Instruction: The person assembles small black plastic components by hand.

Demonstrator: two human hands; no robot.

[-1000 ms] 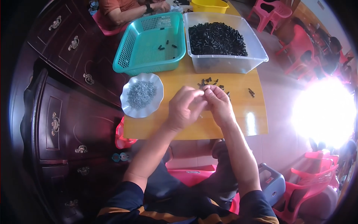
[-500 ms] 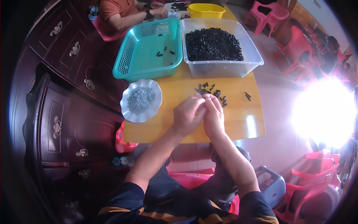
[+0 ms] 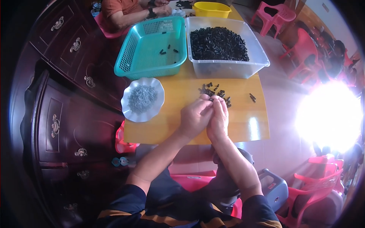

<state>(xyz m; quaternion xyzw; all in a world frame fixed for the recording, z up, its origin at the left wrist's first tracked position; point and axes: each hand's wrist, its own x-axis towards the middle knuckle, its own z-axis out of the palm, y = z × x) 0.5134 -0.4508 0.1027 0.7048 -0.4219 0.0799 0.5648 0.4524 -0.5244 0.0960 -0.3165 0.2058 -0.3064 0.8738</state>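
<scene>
Over the front part of the wooden table [image 3: 175, 131], my left hand [image 3: 195, 115] and my right hand [image 3: 218, 118] meet with fingertips pinched together. Whatever lies between the fingers is too small and covered to name. Just beyond the fingertips lies a loose pile of small black plastic pieces [image 3: 220, 93], partly hidden by my hands. Off to the right, a few more black pieces [image 3: 252, 98] lie apart. To the left of my hands stands a white wavy-edged dish [image 3: 126, 110] heaped with small silvery metal pins [image 3: 142, 98].
Behind the dish is a turquoise mesh basket [image 3: 121, 72] with several black pieces inside. Beside it stands a clear plastic bin [image 3: 228, 68] full of black pieces [image 3: 218, 43]. A yellow tub [image 3: 211, 10] and a co-worker's arm [image 3: 131, 17] are farther back. Dark drawers [image 3: 76, 110] line the left.
My hands stay pinched together, with only a slight shift of the left hand to the right. The whole view has tilted a little.
</scene>
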